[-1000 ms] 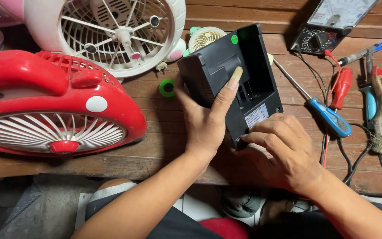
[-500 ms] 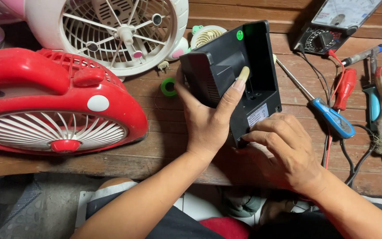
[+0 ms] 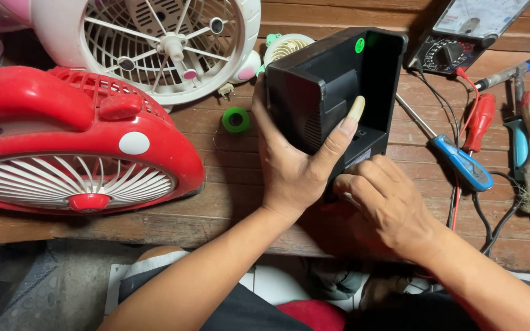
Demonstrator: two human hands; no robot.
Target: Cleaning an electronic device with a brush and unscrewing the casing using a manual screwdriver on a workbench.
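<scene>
Black plastic housing (image 3: 332,92) stands tilted on the wooden tabletop (image 3: 216,202), between a red fan (image 3: 75,147) and a blue screwdriver (image 3: 461,162). Best to brace it firmly while working its lower edge (it looks light and tippy). Left hand (image 3: 292,165) wraps its side, thumb pressed inside. Right hand (image 3: 387,205) is curled, fingertips at its base; whether it pinches anything, I cannot tell.

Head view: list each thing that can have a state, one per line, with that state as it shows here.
Black plastic housing: tilted up off the wooden table, hollow side facing the camera.
Left hand: gripping the housing, thumb inside it.
Right hand: fingers curled at the housing's lower edge.
Red fan: lying flat, grille on.
White fan: grille on, blades not visible.
Blue-handled screwdriver: lying loose.
Analog multimeter: red lead plugged in.
</scene>
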